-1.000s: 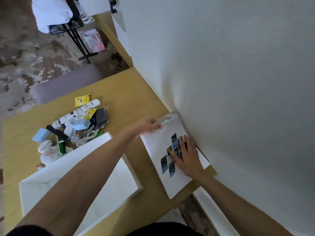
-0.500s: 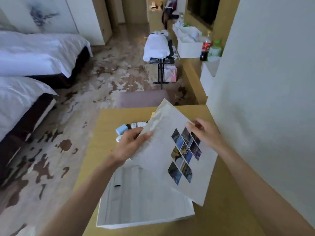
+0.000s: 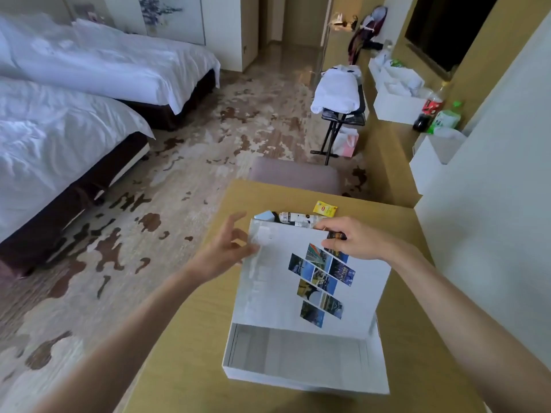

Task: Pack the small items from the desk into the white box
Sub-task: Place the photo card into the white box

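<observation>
lid (image 3: 272, 293) held tilted over white box (image 3: 301, 378); top edge pinched by right hand (image 3: 356, 239); left hand (image 3: 225, 248) spread wide at side edge.

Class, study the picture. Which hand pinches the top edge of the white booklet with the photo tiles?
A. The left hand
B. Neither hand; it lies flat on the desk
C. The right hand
C: the right hand has thumb and fingers closed on the top edge of the white booklet, while the left hand is spread open at its left edge.
</observation>
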A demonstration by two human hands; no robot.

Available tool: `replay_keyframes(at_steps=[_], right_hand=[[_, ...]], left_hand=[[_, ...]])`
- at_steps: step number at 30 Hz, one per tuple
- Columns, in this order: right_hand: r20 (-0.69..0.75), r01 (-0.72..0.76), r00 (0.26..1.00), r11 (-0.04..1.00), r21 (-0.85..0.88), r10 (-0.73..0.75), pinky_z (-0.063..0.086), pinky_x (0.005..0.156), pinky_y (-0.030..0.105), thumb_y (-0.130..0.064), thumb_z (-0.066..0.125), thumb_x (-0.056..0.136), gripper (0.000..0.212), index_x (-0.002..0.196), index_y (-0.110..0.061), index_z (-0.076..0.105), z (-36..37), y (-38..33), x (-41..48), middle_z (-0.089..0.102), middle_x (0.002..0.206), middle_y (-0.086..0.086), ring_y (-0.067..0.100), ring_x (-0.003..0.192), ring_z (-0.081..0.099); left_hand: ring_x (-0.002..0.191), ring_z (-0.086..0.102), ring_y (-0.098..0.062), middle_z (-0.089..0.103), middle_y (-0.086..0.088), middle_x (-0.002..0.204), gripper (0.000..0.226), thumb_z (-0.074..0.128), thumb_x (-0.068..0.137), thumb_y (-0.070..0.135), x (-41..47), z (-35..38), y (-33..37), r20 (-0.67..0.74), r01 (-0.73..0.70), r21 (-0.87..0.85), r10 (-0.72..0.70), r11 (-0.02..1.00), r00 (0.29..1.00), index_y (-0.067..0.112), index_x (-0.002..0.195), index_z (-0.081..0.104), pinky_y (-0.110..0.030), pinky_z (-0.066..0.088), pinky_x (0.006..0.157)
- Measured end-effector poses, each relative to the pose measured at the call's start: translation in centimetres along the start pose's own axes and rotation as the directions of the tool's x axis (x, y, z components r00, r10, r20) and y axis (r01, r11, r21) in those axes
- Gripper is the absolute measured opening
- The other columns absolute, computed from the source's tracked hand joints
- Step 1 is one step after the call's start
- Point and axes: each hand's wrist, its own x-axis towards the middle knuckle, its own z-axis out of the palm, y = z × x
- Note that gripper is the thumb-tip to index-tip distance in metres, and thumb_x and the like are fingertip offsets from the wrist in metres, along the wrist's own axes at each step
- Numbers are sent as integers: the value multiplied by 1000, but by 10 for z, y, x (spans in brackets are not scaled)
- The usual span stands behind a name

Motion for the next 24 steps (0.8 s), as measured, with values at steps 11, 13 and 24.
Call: replay_keyframes(at_steps=[11,13,24], right_hand=[[109,-17,994,1000,-23,20,50,88,36,-18,63,94,31,124,-19,63,26,-2,4,64,115,-11,11,103,61],[152,-35,988,999,-23,38,50,90,35,-17,62,94,32,126,-16,62,39,-2,5,65,121,-5,11,105,61],[152,-130,975,973,-192,160,32,53,29,-30,52,98,18,115,-25,55,98,16,2,54,76,-10,8,64,48]], left_hand=[[95,60,-18,64,4,113,27,59,92,32,33,17,15,298,-318,657,152,683,942,27,119,59,-38,51,81],[89,60,-19,65,2,105,24,56,94,31,36,23,9,343,-356,702,146,616,928,26,117,61,-36,51,78],[94,60,-26,64,-6,103,35,45,89,0,31,46,-43,407,-349,803,-17,483,913,19,117,55,-42,51,79]])
